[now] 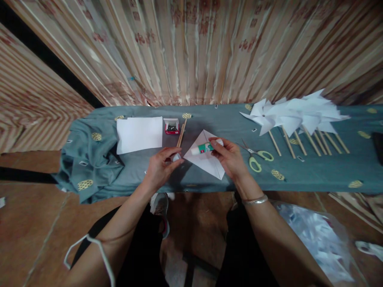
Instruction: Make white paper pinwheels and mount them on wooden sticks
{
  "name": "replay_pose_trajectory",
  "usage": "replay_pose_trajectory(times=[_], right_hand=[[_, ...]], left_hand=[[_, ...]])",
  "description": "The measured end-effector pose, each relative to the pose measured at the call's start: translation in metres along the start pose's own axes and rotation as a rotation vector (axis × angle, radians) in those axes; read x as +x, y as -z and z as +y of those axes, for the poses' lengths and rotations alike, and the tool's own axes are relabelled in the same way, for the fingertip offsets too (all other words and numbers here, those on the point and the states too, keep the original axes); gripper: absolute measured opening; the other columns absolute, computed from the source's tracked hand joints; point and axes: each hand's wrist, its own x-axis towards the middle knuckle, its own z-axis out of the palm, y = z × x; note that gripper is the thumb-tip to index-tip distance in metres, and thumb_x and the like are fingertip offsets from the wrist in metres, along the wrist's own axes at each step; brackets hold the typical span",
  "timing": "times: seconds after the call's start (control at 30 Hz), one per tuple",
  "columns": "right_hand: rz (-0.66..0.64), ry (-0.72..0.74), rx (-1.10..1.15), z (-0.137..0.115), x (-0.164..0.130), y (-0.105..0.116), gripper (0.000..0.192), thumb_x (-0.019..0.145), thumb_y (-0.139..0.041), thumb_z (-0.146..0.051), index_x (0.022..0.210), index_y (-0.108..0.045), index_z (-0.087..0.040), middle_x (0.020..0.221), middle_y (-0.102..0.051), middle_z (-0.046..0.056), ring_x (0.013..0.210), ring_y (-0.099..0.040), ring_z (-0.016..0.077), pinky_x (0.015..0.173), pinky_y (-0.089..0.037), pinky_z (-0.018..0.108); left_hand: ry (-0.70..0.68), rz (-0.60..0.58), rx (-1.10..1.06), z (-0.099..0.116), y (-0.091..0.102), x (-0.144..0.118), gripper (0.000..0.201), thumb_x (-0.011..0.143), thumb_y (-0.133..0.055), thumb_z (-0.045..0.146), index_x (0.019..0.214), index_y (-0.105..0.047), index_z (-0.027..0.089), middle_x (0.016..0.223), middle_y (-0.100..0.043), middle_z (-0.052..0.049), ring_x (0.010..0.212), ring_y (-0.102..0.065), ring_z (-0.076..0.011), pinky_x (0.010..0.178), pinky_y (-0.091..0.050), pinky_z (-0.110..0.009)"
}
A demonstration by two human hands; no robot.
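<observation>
Between the fingers of my right hand (pixel 229 156) is a glue stick (pixel 205 148) with a green and white label, its uncapped-looking end toward the left. Below it a creased square of white paper (pixel 211 166) lies on the cloth, turned cornerwise. My left hand (pixel 161 166) pinches a small white cap (pixel 176 157), apart from the glue stick and just left of the paper. Wooden sticks (pixel 182 133) lie beyond my left fingers, beside a small red box (pixel 172 126) of dark pins.
White paper sheets (pixel 139 134) are stacked at the left. Scissors (pixel 256 155) with green handles lie right of my right hand. Several white paper pinwheels (pixel 296 115) on sticks lie farther right. A plastic bag (pixel 317 235) with white scraps is on the floor. Behind the table hangs a curtain (pixel 191 56).
</observation>
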Motion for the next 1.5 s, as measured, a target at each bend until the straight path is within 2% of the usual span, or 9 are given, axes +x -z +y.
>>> replay_pose_trajectory(times=[0.13,0.3,0.53,0.67,0.73,0.83,1.0,1.23,1.5], right_hand=[[0.104,-0.022,0.113,-0.008,0.006,0.014,0.04,0.05,-0.091,-0.047,0.073,-0.072,-0.02,0.064,-0.067,-0.004,0.054,-0.057,0.0067,0.046,-0.045,0.017],[0.17,-0.038,0.166,-0.016,0.011,0.036,0.038,0.058,-0.089,-0.046,0.076,-0.072,-0.018,0.061,-0.065,-0.005,0.049,-0.057,0.0042,0.042,-0.047,0.012],[0.137,-0.072,0.162,-0.015,0.01,0.044,0.03,0.068,-0.084,-0.042,0.079,-0.072,-0.018,0.062,-0.066,-0.005,0.048,-0.057,0.0038,0.044,-0.051,0.011],[0.138,-0.074,0.19,-0.01,0.008,0.039,0.033,0.064,-0.087,-0.044,0.078,-0.072,-0.017,0.059,-0.065,-0.005,0.049,-0.059,0.0047,0.045,-0.052,0.011],[0.136,-0.079,0.193,-0.008,0.008,0.037,0.034,0.062,-0.088,-0.044,0.077,-0.072,-0.018,0.06,-0.066,-0.004,0.05,-0.061,0.0052,0.047,-0.054,0.012],[0.136,-0.06,0.156,-0.007,0.009,0.04,0.032,0.062,-0.088,-0.042,0.077,-0.071,-0.019,0.064,-0.069,-0.004,0.05,-0.062,0.007,0.048,-0.057,0.016],[0.206,0.016,0.149,-0.016,0.012,0.052,0.031,0.06,-0.089,-0.038,0.072,-0.067,-0.02,0.063,-0.068,-0.006,0.05,-0.06,0.0049,0.051,-0.056,0.015],[0.25,0.079,-0.081,-0.019,0.006,0.056,0.043,0.053,-0.089,-0.053,0.072,-0.067,-0.02,0.065,-0.071,-0.004,0.054,-0.065,0.01,0.049,-0.056,0.02],[0.184,0.171,-0.355,-0.011,0.005,0.048,0.031,0.064,-0.086,-0.044,0.082,-0.071,-0.024,0.07,-0.071,-0.004,0.056,-0.062,0.0103,0.054,-0.054,0.025]], left_hand=[[0.08,0.051,0.131,-0.015,0.015,0.008,0.034,0.08,-0.065,0.033,0.11,-0.069,0.018,0.105,-0.07,-0.007,0.084,-0.066,-0.0188,0.08,-0.054,-0.031],[0.096,-0.012,0.42,-0.029,0.019,0.021,0.036,0.081,-0.062,0.02,0.115,-0.068,0.014,0.116,-0.068,-0.012,0.096,-0.067,-0.0235,0.091,-0.053,-0.037],[-0.007,-0.044,0.488,-0.037,0.016,0.023,0.036,0.081,-0.063,0.022,0.116,-0.066,0.017,0.123,-0.066,-0.012,0.118,-0.059,-0.0287,0.105,-0.047,-0.046],[-0.091,0.055,0.525,-0.025,0.015,0.023,0.037,0.084,-0.062,0.027,0.119,-0.063,0.017,0.123,-0.065,-0.012,0.117,-0.058,-0.0285,0.105,-0.047,-0.047],[-0.174,0.107,0.53,-0.013,0.008,0.021,0.033,0.087,-0.059,0.027,0.119,-0.063,0.018,0.12,-0.066,-0.011,0.114,-0.059,-0.0272,0.102,-0.049,-0.044],[-0.351,0.082,0.477,0.004,-0.013,0.013,0.026,0.093,-0.053,0.025,0.115,-0.064,0.019,0.113,-0.067,-0.011,0.107,-0.06,-0.0255,0.095,-0.052,-0.043],[-0.487,-0.11,0.377,0.017,-0.054,0.001,0.029,0.095,-0.048,0.018,0.12,-0.061,0.014,0.121,-0.066,-0.014,0.113,-0.058,-0.0254,0.099,-0.05,-0.044],[-0.43,-0.215,0.471,0.01,-0.085,0.01,0.047,0.092,-0.058,0.038,0.137,-0.053,0.028,0.155,-0.037,-0.014,0.146,-0.027,-0.0351,0.114,-0.029,-0.061],[-0.389,-0.282,0.48,0.005,-0.096,0.014,0.047,0.089,-0.06,0.046,0.133,-0.057,0.029,0.155,-0.037,-0.013,0.148,-0.023,-0.0381,0.115,-0.023,-0.064]])
